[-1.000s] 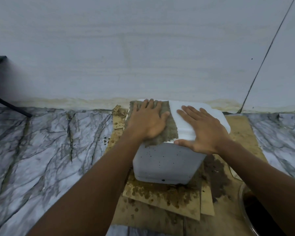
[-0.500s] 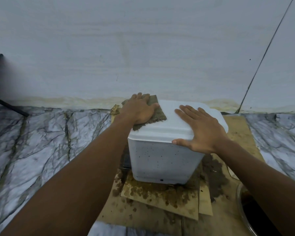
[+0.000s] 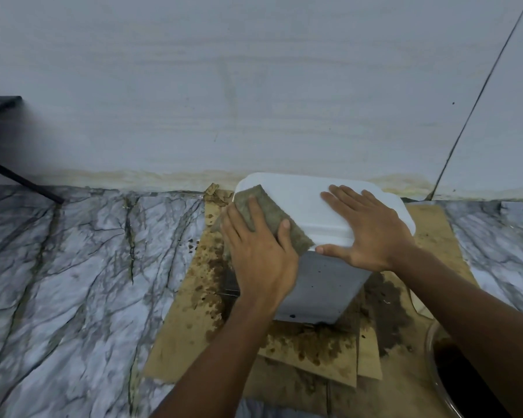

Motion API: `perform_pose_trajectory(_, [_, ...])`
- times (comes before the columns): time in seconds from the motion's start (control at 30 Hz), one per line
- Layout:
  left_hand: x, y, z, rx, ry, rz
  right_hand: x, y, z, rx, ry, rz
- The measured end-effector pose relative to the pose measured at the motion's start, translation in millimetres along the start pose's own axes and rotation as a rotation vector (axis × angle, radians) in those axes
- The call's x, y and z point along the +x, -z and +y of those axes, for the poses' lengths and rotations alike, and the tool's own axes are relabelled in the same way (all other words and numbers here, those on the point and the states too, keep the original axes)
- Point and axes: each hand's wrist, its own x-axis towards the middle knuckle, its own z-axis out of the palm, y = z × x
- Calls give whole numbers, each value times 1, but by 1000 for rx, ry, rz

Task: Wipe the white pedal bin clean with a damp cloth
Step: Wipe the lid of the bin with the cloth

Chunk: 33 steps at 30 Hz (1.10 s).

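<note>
At 5 o'clock, nearest, a glass bowl (image 3: pixel 428 351) holds something dark that I cannot identify. On stained cardboard (image 3: pixel 187 321) at centre stands the white pedal bin (image 3: pixel 323 285), lid shut. The left hand (image 3: pixel 260 257), fingers relaxed, presses the cloth (image 3: pixel 269 212) over the lid's 9 o'clock edge. It has slid nearer from the far corner. The right hand (image 3: pixel 369 233) stays flat on the lid.

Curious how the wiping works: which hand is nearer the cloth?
Left. The left hand presses on the cloth at the left edge of the bin lid; the right hand lies flat on the lid, right of the cloth.
</note>
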Motion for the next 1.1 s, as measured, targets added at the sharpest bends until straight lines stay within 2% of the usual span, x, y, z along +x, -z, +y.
perform_pose_trajectory(0.1, [10, -1, -11, 0, -80, 13, 2, -1, 1, 4, -4, 2])
perform_pose_trajectory(0.17, [34, 9, -20, -42, -117, -42, 4, -1, 1, 6, -11, 5])
perform_pose_trajectory(0.33, [105, 37, -24, -242, -43, -372, 7, 1, -3, -11, -6, 7])
perform_pose_trajectory(0.43, [133, 30, -14, -32, -41, -483, 6, 2, -3, -19, -12, 3])
perform_pose_trajectory(0.53, [142, 13, 5, 282, -104, -488, 5, 1, -4, -18, -10, -9])
perform_pose_trajectory(0.6, [134, 5, 21, 432, -210, -493, 5, 2, -4, -12, -9, -17])
perform_pose_trajectory(0.7, [107, 2, 35, 465, -376, -515, 5, 2, -3, -2, -9, -19])
perform_pose_trajectory(0.8, [76, 9, 24, 437, -468, -464, 4, 0, -2, 2, 3, 6])
perform_pose_trajectory(0.97, [68, 22, 2, 377, -369, -366, 6, -3, -5, -6, 7, -2])
perform_pose_trajectory(1.1, [112, 21, 2, 342, -294, -432, 7, -1, -5, -6, -6, -9])
